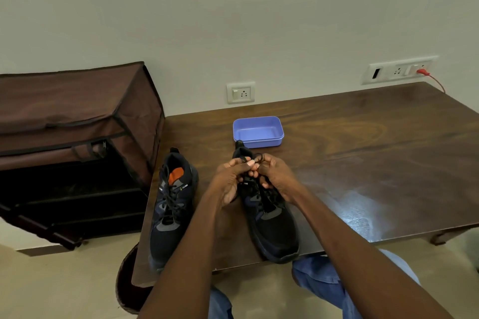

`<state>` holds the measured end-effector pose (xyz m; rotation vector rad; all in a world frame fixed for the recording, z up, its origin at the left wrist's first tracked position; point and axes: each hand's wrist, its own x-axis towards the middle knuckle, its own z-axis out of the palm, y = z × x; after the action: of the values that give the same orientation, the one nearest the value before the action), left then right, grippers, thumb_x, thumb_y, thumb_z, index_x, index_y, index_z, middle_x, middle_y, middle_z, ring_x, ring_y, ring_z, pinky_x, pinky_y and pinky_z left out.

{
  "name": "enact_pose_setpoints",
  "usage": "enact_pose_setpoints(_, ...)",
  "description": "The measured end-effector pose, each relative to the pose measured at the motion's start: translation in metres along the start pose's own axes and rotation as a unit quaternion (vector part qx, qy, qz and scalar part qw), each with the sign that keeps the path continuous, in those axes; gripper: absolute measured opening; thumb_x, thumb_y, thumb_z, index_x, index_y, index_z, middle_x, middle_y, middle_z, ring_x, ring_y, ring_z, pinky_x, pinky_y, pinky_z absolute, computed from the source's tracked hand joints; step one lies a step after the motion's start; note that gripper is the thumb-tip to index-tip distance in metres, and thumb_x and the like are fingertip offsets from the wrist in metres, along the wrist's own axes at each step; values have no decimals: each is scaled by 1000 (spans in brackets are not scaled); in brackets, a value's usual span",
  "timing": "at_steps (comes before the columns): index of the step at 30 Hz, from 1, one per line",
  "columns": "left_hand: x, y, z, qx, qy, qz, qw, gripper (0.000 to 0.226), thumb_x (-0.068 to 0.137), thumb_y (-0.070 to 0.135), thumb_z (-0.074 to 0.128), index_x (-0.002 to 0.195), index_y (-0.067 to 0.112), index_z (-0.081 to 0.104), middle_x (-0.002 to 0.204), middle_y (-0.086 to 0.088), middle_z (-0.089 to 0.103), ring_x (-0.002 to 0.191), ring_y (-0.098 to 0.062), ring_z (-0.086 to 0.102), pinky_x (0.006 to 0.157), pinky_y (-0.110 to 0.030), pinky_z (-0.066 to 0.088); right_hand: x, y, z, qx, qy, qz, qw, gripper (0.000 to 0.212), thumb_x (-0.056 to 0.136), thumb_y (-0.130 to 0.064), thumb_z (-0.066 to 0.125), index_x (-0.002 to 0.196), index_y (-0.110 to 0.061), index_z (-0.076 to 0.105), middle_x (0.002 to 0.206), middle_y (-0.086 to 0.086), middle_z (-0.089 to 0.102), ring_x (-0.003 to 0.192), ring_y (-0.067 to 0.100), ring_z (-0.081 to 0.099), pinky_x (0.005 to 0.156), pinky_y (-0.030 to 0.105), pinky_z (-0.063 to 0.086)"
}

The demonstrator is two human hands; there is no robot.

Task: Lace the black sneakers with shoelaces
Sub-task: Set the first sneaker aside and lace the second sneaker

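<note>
Pinching a black shoelace (255, 157) at frame centre: left hand (230, 179) and right hand (276, 179), fingers curled tight round it, above the right sneaker (272, 228). Left of it, a laced sneaker (171, 204) on the wooden table (363, 163). Behind, a blue tray (258, 132); upper left, a brown shoe rack (77, 116).

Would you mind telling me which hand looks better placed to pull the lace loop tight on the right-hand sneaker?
Probably the right hand: its fingertips pinch the thin black shoelace loop, while the left hand steadies the black mesh sneaker.
</note>
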<state>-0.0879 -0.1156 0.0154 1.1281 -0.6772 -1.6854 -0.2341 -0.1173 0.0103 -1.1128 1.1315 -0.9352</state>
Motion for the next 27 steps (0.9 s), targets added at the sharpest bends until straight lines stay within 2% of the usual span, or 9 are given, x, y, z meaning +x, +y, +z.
enact_pose_setpoints(5, -3, 9, 4, 18, 15, -9, 1000, 13, 83, -4, 71, 96, -3, 69, 78, -17, 71, 59, -19, 66, 60, -24, 57, 0, -4, -3, -43, -2, 1, 999, 10, 95, -9, 58, 99, -10, 68, 74, 5, 68, 44, 11, 47, 41, 22, 29)
enact_pose_setpoints(10, -12, -6, 17, 85, 145, 77, 983, 6, 80, 5, 79, 84, 3, 75, 74, -13, 73, 66, -22, 70, 65, -30, 59, -9, -8, 1, -45, 51, 6, 998, 3, 96, -7, 59, 98, -4, 60, 79, 11, 71, 50, 13, 56, 46, 22, 37)
enact_pose_setpoints(13, -17, -15, 29, 229, 227, 197, 926, 7, 83, 17, 77, 76, 19, 77, 67, 2, 73, 63, -8, 69, 59, -20, 53, -15, -9, 3, -26, 61, -8, 998, 4, 92, -1, 63, 94, -2, 59, 81, 15, 73, 56, 15, 63, 49, 23, 42)
enact_pose_setpoints(15, -20, -21, 35, 288, 250, 259, 887, 8, 86, 16, 74, 80, 18, 79, 69, 2, 71, 58, -5, 63, 50, -10, 43, -19, -9, 5, -30, 79, -17, 996, 7, 90, 1, 65, 92, -1, 59, 74, 14, 71, 54, 14, 65, 50, 23, 45)
enact_pose_setpoints(17, -18, -26, 36, 368, 294, 285, 835, 8, 88, 20, 71, 88, 18, 79, 82, -2, 66, 73, -7, 55, 59, -11, 42, -21, -7, 7, -80, 123, -34, 989, 5, 88, -1, 66, 88, -1, 61, 65, 8, 68, 50, 13, 64, 50, 24, 48)
enact_pose_setpoints(19, -13, -32, 32, 425, 318, 297, 793, 10, 87, 25, 70, 82, 21, 77, 82, -2, 63, 85, -13, 50, 70, -24, 41, -22, -4, 10, -171, 169, -67, 968, 8, 87, -5, 66, 81, -9, 66, 66, 2, 70, 54, 14, 67, 54, 24, 52)
enact_pose_setpoints(22, -11, -35, 30, 415, 323, 280, 803, 13, 87, 23, 68, 76, 20, 74, 79, 2, 64, 88, -18, 57, 73, -31, 43, -24, 2, 11, -291, 173, -127, 932, 13, 88, -13, 63, 78, -20, 68, 71, -5, 69, 65, 14, 64, 61, 30, 50)
enact_pose_setpoints(25, -15, -30, 31, 403, 311, 262, 820, 8, 87, 20, 69, 84, 18, 76, 81, 5, 68, 87, -18, 61, 78, -38, 51, -27, 4, 11, -399, 149, -164, 890, 9, 90, -17, 59, 86, -15, 67, 76, 1, 68, 70, 21, 60, 61, 37, 46)
enact_pose_setpoints(27, -12, -25, 26, 439, 269, 265, 815, 11, 87, 17, 67, 86, 17, 77, 82, 3, 72, 84, -18, 64, 76, -39, 53, -27, 2, 10, -400, 151, -173, 887, 9, 91, -14, 59, 90, -13, 68, 80, 4, 68, 74, 22, 59, 62, 35, 44)
